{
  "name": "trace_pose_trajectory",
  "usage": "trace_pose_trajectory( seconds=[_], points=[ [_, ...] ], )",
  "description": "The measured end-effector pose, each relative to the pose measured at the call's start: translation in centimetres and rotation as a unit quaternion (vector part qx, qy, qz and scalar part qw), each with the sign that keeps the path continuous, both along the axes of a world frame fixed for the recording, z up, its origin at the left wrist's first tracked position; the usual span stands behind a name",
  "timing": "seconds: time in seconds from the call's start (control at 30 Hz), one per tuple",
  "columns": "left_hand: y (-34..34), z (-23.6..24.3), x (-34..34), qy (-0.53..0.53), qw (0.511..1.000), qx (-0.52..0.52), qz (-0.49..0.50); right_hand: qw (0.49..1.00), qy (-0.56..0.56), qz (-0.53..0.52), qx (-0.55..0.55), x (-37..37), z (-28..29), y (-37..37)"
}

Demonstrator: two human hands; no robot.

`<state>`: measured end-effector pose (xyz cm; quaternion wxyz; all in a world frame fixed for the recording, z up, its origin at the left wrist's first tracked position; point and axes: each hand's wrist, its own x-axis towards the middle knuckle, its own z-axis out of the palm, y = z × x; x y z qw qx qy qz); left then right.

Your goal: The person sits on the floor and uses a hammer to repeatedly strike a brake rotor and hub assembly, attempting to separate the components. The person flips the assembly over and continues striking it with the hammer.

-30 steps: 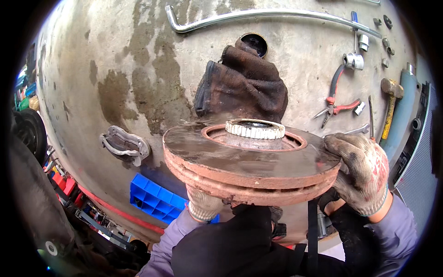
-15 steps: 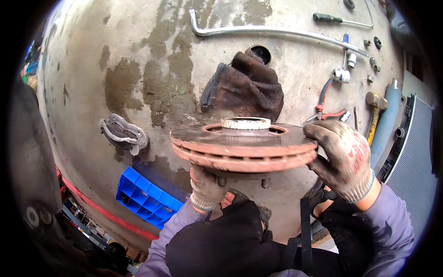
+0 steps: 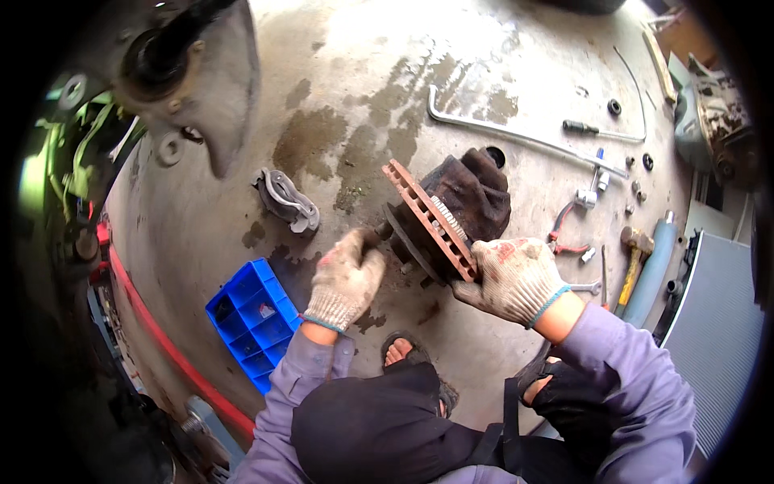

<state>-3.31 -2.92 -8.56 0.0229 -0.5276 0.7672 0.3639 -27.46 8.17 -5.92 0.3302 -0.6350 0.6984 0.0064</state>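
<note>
Here, the brake disc (image 3: pixel 430 221) partly hides what seems a dark cloth (image 3: pixel 481 194).

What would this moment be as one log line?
left hand: at hub studs; right hand: holding brake disc edge; brake disc: steeply tilted; blue tray: on floor

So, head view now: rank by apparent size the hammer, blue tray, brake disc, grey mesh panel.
1. Grey mesh panel
2. Blue tray and brake disc: unsure, disc is tilted and held nearer the camera
3. Hammer
</note>
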Motion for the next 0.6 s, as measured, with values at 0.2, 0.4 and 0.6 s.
trace_pose_trajectory(
  seconds=[0.2,0.4,0.6],
  points=[
    [0.6,-1.5,-0.1,0.026,0.999,-0.009,0.039,1.0,0.028,-0.003,0.001,0.6,1.2,-1.3],
    [-1.3,-5.8,0.1,0.055,0.99,-0.003,0.127,0.998,0.014,-0.06,0.004,-0.9,0.2,-0.1],
    [-4.7,-11.6,-3.3,0.093,0.986,0.063,-0.126,0.992,-0.028,-0.121,0.033,-5.2,-3.7,4.6]
  ],
)
